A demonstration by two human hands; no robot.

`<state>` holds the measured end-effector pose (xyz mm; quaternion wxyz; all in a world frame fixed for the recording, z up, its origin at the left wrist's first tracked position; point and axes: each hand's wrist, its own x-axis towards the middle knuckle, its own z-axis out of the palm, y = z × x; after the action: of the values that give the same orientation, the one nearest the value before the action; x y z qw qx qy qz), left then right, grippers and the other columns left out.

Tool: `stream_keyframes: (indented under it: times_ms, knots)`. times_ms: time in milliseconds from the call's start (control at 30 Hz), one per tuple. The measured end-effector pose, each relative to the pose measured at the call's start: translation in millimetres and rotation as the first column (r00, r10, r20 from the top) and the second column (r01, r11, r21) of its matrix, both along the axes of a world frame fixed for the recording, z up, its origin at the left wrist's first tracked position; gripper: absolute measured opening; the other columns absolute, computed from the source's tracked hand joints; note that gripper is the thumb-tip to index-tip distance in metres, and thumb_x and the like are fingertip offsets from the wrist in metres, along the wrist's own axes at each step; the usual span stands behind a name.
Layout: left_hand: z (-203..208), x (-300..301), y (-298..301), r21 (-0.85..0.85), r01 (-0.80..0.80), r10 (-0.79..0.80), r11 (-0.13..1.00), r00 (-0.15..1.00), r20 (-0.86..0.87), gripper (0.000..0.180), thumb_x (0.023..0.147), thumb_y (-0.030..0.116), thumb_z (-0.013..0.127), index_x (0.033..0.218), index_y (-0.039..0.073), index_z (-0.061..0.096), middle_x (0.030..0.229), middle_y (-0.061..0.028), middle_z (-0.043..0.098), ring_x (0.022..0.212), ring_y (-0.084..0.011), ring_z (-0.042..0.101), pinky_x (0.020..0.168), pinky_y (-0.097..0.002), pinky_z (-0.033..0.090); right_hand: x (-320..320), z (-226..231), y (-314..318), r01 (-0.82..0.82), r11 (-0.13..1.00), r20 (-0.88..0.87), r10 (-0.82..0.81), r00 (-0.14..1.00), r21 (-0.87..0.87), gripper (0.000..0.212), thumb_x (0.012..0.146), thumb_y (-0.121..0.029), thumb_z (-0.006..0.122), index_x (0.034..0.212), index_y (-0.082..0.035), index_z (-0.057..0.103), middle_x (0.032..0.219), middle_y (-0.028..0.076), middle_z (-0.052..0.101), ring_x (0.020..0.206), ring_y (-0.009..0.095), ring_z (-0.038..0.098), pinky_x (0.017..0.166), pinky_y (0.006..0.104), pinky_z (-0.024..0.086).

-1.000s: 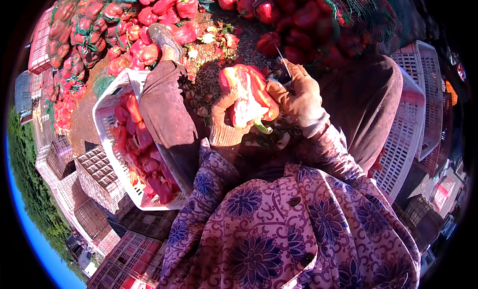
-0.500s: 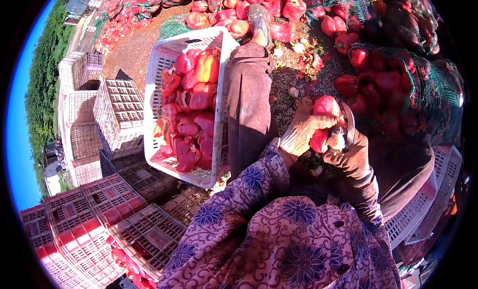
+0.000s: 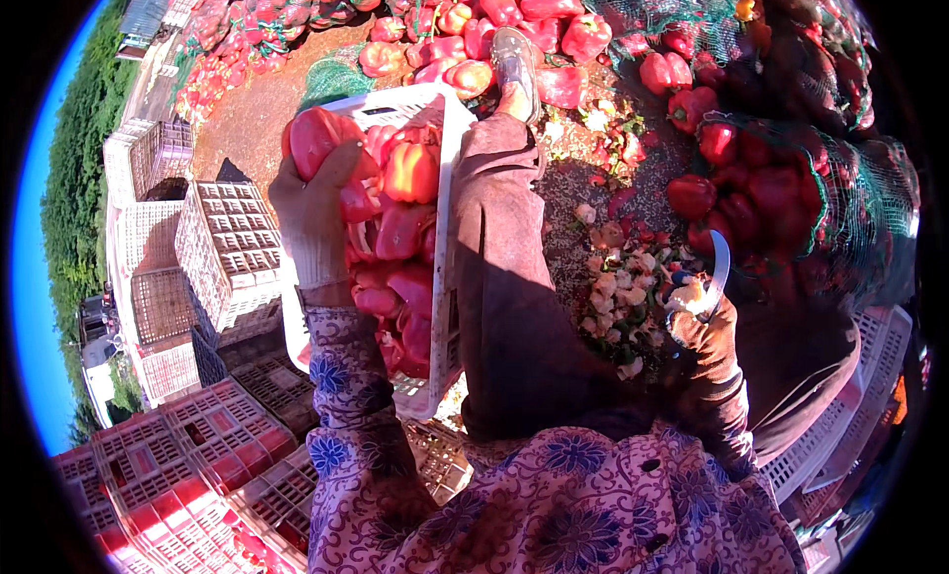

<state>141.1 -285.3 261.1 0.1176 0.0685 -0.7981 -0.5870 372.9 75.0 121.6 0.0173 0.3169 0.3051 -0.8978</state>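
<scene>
**Cored red pepper held over the crate, knife waiting in the other hand**

While the left hand (image 3: 314, 213), in a pale cloth work glove, reaches out over the white slatted plastic crate (image 3: 435, 381), its fingers are curled tight around a glossy red bell pepper (image 3: 318, 139), gripping it from below and behind. The pepper sits just above the crate's far left corner, over the heap of red pepper pieces (image 3: 395, 238) already inside. The right hand (image 3: 704, 322), also gloved, is closed around the handle of a short curved-blade knife (image 3: 718, 263), blade pointing up, above a scatter of pale cores and seeds (image 3: 618, 297) on the ground.

By its look, the pepper is light and hollow, with firm but thin walls that would crack or bruise under a hard squeeze. Its waxy skin is likely slick, though the cloth glove helps. A broad, cupping grip around the shoulders seems safest; pinching one lobe risks splitting it.
</scene>
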Motion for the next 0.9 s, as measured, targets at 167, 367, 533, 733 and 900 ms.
stream_keyframes:
  times_ms: [167,367,533,733,900]
  knots:
    - [-126.0,-63.0,-60.4,-0.934,0.058,-0.224,0.353,0.974,-0.024,0.051,0.077,0.034,0.07,0.115,0.001,0.062,0.119,-0.0168,0.06,0.098,-0.0348,0.062,0.086,-0.044,0.049,-15.1,33.5,-22.5,-0.183,0.941,0.111,0.157,0.981,0.285,0.056,0.069,-0.009,0.083,0.117,0.0,0.056,0.09,0.0,0.063,0.078,0.01,0.059,0.069,0.0255,0.051]
    - [-174.3,-123.5,-42.3,-0.757,0.586,-0.279,0.289,0.808,0.52,0.039,0.084,0.026,0.065,0.113,0.001,0.064,0.112,-0.0161,0.066,0.096,-0.0296,0.064,0.085,-0.0393,0.049,-4.3,-14.7,-16.2,-0.581,-0.013,0.512,0.489,0.706,0.814,0.085,0.068,-0.036,0.083,0.135,-0.001,0.045,0.111,0.02,0.064,0.106,0.029,0.061,0.092,0.0348,0.047]
    - [-96.3,-118.2,33.8,-0.66,0.301,-0.158,0.689,0.95,0.268,0.025,0.081,0.02,0.07,0.096,0.0,0.069,0.09,-0.013,0.07,0.084,-0.026,0.066,0.076,-0.0345,0.051,5.4,-1.2,-0.5,-0.392,0.678,0.339,0.218,0.915,0.621,0.064,0.078,-0.024,0.078,0.131,-0.003,0.049,0.105,0.009,0.066,0.098,0.017,0.06,0.086,0.031,0.048]
    - [-102.1,-49.7,274.9,-0.521,0.777,-0.737,0.354,0.574,0.356,0.053,0.077,0.02,0.075,0.123,-0.001,0.057,0.114,-0.017,0.064,0.106,-0.0234,0.061,0.089,-0.0336,0.049,-8.1,23.6,19.6,0.15,0.935,0.269,-0.242,0.932,0.321,0.02,0.087,-0.015,0.07,0.103,-0.006,0.062,0.073,-0.007,0.055,0.062,0.003,0.046,0.055,0.0195,0.039]
    - [-241.9,5.9,385.9,-0.491,0.834,-0.786,0.252,0.472,0.399,0.084,0.066,0.023,0.081,0.138,0.007,0.042,0.129,-0.0231,0.053,0.119,-0.0357,0.052,0.098,-0.0409,0.043,-7.1,39.6,45.4,0.169,0.98,0.518,-0.198,0.832,0.104,0.023,0.091,-0.018,0.066,0.112,-0.009,0.062,0.078,-0.006,0.056,0.065,0.003,0.048,0.056,0.0194,0.039]
